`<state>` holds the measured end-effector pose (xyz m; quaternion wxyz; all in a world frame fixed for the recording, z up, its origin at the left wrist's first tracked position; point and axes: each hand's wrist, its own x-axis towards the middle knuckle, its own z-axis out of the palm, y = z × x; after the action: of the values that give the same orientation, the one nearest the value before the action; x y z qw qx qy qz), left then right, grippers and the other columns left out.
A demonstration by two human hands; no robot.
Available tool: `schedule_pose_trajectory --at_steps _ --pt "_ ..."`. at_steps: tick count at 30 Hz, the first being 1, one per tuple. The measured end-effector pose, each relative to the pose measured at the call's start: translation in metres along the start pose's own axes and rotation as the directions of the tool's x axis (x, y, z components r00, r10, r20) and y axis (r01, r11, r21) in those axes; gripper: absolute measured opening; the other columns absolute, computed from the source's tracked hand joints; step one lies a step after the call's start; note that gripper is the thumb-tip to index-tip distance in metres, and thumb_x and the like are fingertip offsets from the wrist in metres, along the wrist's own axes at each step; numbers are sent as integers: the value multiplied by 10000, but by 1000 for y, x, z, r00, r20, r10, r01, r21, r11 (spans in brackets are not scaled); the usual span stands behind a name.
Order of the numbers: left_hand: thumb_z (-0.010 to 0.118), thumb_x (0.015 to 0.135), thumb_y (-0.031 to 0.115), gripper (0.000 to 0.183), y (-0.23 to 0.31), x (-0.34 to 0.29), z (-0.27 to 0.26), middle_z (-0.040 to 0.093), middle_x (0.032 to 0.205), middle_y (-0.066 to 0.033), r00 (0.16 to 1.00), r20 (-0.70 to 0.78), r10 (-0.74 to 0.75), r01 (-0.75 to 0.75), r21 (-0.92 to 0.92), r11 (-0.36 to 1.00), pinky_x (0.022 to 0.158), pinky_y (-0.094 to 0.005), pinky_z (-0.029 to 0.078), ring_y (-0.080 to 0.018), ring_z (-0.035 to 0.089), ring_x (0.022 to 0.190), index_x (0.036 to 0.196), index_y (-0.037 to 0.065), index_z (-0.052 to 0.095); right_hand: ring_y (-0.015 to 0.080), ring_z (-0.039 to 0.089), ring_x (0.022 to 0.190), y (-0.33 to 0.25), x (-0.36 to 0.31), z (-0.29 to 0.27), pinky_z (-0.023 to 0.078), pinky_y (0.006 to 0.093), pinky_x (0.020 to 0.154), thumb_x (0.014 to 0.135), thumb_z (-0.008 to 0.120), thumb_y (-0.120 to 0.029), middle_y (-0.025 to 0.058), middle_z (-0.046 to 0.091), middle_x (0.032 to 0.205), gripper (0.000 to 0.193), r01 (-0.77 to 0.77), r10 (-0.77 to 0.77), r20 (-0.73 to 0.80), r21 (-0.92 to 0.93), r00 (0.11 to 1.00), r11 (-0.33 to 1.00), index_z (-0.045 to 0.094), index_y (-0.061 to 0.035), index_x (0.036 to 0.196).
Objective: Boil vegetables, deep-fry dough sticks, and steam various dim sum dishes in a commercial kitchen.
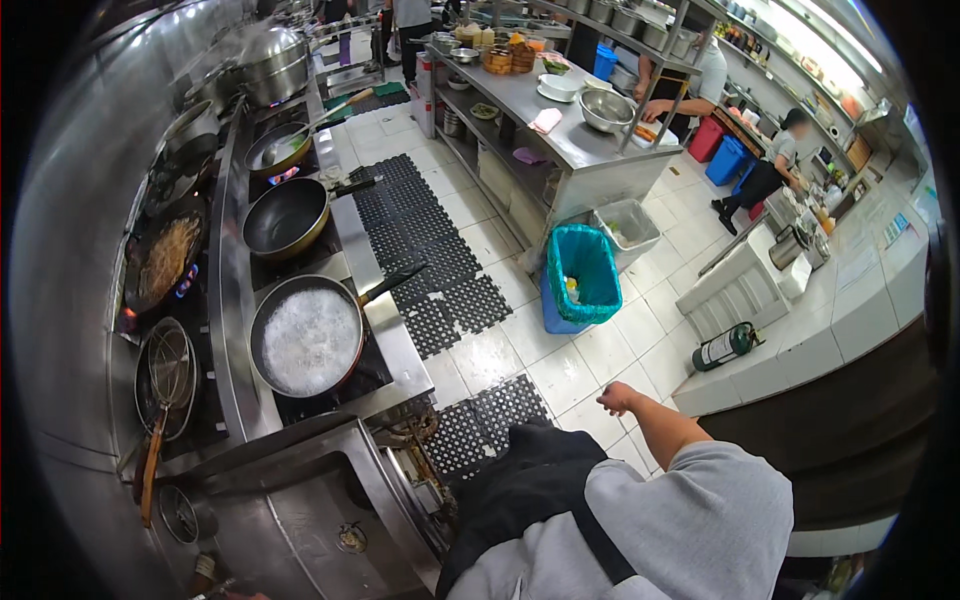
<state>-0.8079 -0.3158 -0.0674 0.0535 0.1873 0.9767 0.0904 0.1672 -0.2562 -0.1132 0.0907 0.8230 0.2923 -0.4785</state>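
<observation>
My right hand (618, 398) hangs over the tiled floor to the right of my apron, its fingers curled closed. A small dark spot shows at its fingertips, too small to name. At the bottom edge, by the sink (300, 530), there is only a sliver of what looks like my left hand (246, 596); its fingers are hidden. Close to it lies a brown-handled tool (203, 572). Nearest on the stove, a frying pan (258, 350) holds white foamy liquid (312, 340). A small metal pot (180, 515) stands by the sink's left side.
More pans (287, 218) sit along the stove, one with browned food (170, 262) over flames. A wire skimmer (168, 365) rests across another. Ahead are a lined blue bin (582, 275), a steel counter (590, 145) and a green cylinder (728, 345). Co-workers (780, 160) stand farther off.
</observation>
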Motion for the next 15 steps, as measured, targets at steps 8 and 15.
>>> schedule_pose_trajectory --at_steps 8,15 --pt "587 843 100 794 94 -151 -9 398 1418 -298 937 93 -337 343 -426 837 1115 -464 345 -407 450 1287 1504 15 154 218 693 646 35 58 -2 581 354 543 878 592 -313 139 704 801 367 83 -81 -20 237 997 968 659 46 922" --pt "648 800 229 596 271 -296 -53 439 1321 -295 807 -454 -379 146 -467 872 999 -572 399 -446 469 1207 1334 52 450 258 711 713 111 169 -39 604 406 600 904 566 -349 135 716 898 432 -80 47 208 153 977 985 681 56 1004"
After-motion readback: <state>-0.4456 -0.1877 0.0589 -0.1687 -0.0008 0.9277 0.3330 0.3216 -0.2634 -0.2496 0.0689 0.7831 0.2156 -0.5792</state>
